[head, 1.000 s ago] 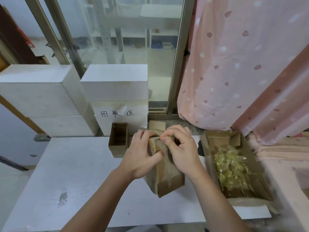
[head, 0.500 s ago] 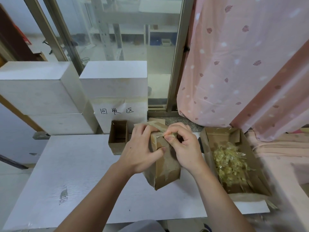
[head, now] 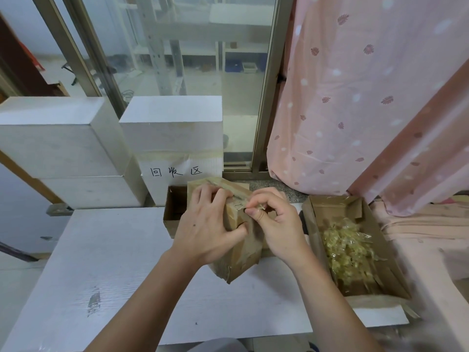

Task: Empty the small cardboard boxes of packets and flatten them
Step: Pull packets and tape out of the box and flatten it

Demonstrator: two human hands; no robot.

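Observation:
A small brown cardboard box (head: 239, 260) stands tilted on the white table (head: 109, 262), sealed with clear tape. My left hand (head: 205, 227) grips its left side, thumb pressed on the front. My right hand (head: 272, 219) pinches a strip of tape (head: 255, 206) at the box's top edge. To the right, an open cardboard tray (head: 380, 252) holds a heap of clear packets with yellow contents (head: 347, 247). Behind my left hand sits an open small box (head: 173, 212), its inside mostly hidden.
White foam blocks (head: 58, 148) stack at the back left; one bears a paper label with handwriting (head: 175, 171). A glass door (head: 187, 72) rises behind them. A pink curtain (head: 368, 97) hangs at the right, close to the tray.
The box has tipped a little more to the left in my hands. My right fingers have drawn the tape strip away from the box's top edge.

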